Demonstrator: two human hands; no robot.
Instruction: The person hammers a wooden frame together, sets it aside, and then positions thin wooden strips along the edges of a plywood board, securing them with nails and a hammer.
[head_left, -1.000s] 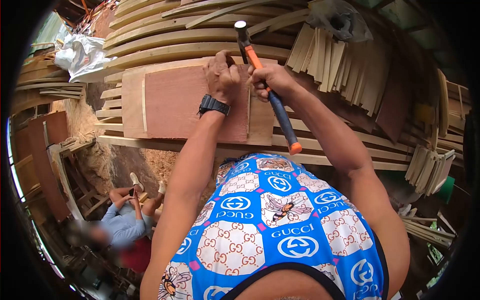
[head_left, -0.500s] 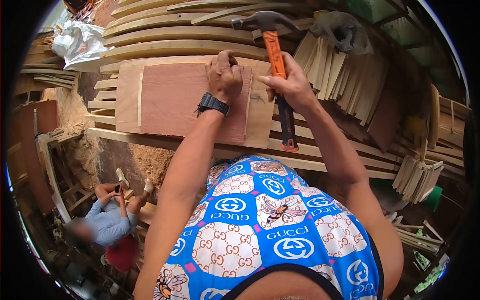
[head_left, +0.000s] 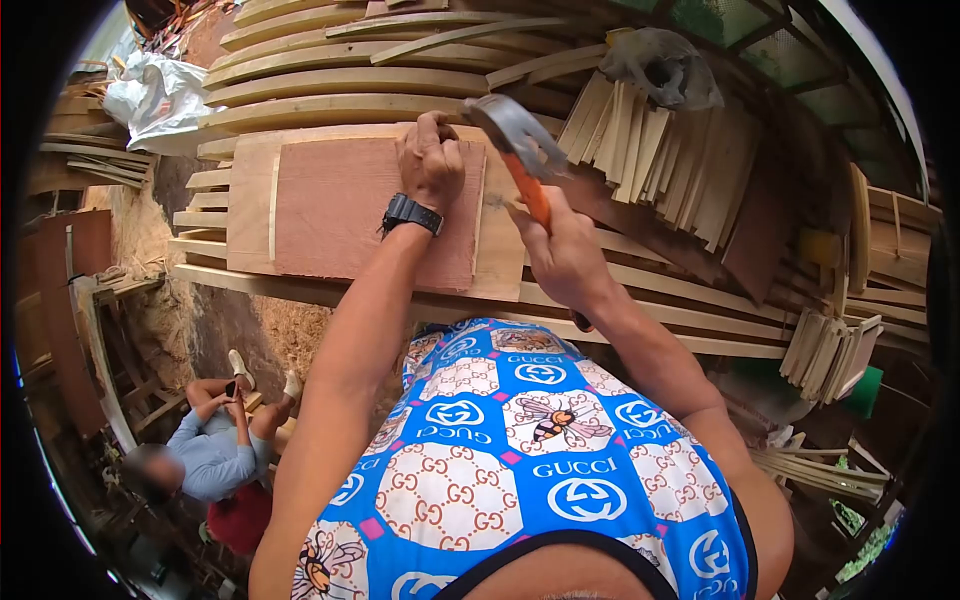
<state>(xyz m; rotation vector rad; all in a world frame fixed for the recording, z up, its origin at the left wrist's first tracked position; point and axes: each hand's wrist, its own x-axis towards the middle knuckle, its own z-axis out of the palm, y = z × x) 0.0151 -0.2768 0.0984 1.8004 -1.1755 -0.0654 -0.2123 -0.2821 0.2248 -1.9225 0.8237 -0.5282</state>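
My right hand (head_left: 568,245) is wrapped round the orange-and-black handle of a claw hammer (head_left: 528,185). The hammer's metal head is slightly smeared by motion and hangs just right of my left hand (head_left: 432,165). That hand, with a black watch on its wrist, is closed in a pinch near the far right corner of a reddish plywood panel (head_left: 350,215). Whatever its fingers hold is hidden. Under the panel lies a larger pale board (head_left: 250,200), and a thin light strip (head_left: 478,220) runs along the panel's right edge.
Long wooden slats (head_left: 360,80) lie under and beyond the boards. Stacked short slats (head_left: 650,150) and a clear plastic bag (head_left: 665,65) are at the right. A white sack (head_left: 155,95) lies far left. A seated person (head_left: 215,450) holds a phone at lower left.
The hammer has swung down and left, its head coming closer to my left hand, and my right hand has moved nearer to me. My left hand keeps its pinch on the panel.
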